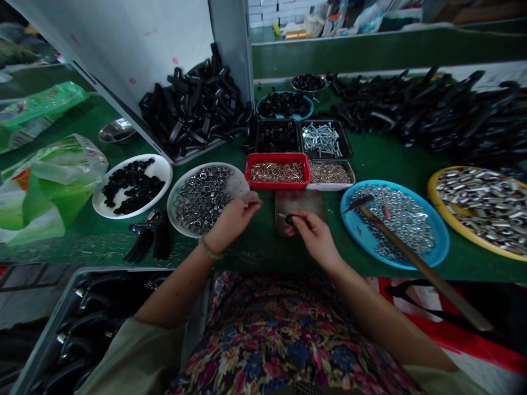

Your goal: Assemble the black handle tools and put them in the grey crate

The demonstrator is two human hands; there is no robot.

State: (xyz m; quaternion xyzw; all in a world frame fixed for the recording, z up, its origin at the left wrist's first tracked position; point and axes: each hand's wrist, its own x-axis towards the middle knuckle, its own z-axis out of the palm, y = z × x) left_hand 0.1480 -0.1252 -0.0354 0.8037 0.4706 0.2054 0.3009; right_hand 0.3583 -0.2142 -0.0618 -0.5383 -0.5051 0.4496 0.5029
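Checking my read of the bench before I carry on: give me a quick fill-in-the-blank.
1. The hammer lies across the ____ plate.
2. The ____ hand is over the metal block.
3. In the picture, the white plate of metal rings is to the ____ of the red tray.

Missing words: blue; right; left.

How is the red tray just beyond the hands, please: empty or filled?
Not empty: the red tray holds many small coppery pieces; how deep, I cannot tell.

Right hand pinches a black part; at its three o'clock, a hammer crosses a blue plate.
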